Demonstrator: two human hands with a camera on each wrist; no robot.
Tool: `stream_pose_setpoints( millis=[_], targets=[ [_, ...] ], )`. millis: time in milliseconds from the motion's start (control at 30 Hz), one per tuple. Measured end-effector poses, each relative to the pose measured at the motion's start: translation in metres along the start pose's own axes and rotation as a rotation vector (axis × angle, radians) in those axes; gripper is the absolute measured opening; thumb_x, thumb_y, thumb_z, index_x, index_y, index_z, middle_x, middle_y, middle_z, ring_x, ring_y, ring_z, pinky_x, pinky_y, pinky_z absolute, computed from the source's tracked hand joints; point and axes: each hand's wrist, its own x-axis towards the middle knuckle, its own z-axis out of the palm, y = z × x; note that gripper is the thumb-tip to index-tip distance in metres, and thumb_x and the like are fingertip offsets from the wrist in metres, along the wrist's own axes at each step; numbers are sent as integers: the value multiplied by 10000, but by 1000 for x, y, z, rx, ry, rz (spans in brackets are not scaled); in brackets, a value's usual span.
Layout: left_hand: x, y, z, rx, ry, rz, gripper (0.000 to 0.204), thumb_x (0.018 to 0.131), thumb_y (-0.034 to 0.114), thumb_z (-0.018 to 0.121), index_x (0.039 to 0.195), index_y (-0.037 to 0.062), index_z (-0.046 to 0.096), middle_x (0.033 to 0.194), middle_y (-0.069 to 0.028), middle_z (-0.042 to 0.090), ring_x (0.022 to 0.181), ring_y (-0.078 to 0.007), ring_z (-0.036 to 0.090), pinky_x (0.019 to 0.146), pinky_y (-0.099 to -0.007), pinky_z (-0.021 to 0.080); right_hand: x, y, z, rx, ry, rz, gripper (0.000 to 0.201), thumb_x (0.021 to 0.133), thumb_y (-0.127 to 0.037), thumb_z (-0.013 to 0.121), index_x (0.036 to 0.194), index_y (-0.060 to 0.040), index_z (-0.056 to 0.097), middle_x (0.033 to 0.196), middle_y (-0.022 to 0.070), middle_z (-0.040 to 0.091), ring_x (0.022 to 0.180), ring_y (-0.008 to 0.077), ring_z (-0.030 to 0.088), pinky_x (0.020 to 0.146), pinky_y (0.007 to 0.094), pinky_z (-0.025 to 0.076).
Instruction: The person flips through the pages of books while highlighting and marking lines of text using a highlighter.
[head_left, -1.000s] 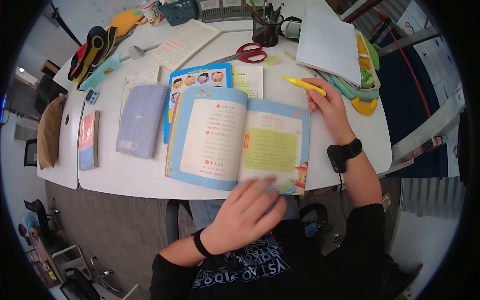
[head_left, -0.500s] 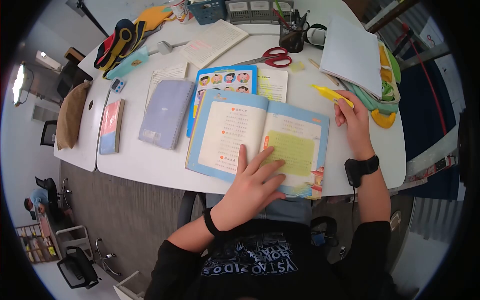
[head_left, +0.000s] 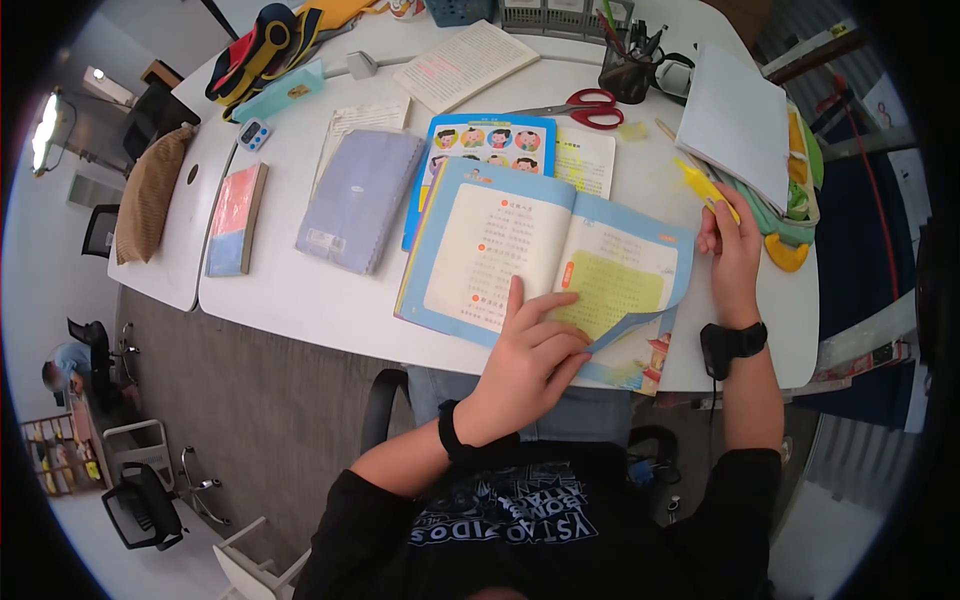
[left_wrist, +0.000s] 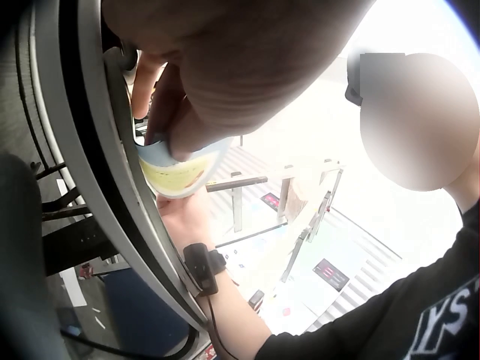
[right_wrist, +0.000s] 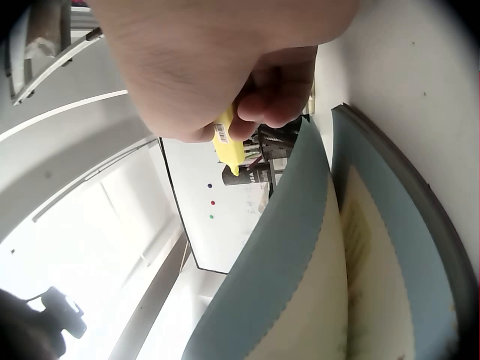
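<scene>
An open textbook with blue page borders lies near the table's front edge. At its lower middle, my left hand pinches the right-hand page between thumb and fingers, and that page's lower edge curls up and over. The lifted page shows beneath the fingers in the left wrist view. Beside the book's right edge, my right hand holds a yellow highlighter, tip pointing away from me. In the right wrist view the raised page bows up near the highlighter.
Left of the textbook lie a lilac notebook and a pink-and-blue book. Beyond it are a blue picture book, red-handled scissors and a pen cup. White paper rests on a green pencil case at right.
My left hand came down onto the textbook, and the right page's lower corner has lifted and curled leftward. The highlighter stays in my right hand. The head view has shifted.
</scene>
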Motion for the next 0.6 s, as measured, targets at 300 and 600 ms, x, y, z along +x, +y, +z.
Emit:
stream_pose_setpoints(
  millis=[300,600],
  targets=[
    [3,-5,-3,-152,64,-38,211,770,2,839,792,69,640,980,-33,715,1241,-303,628,1256,-661,184,4,-6,6,-105,87,27,319,1097,-202,539,1343,-6,593,899,18,609,711,65,532,645,230,457],
    [-23,-13,-29,338,379,-176,429,760,-13,781,1143,29,593,1244,-200,500,1171,-412,503,982,-514,423,6,-1,-6,-15,37,30,303,1097,-192,552,1338,-7,568,943,47,616,742,89,558,689,251,509]
  ],
)
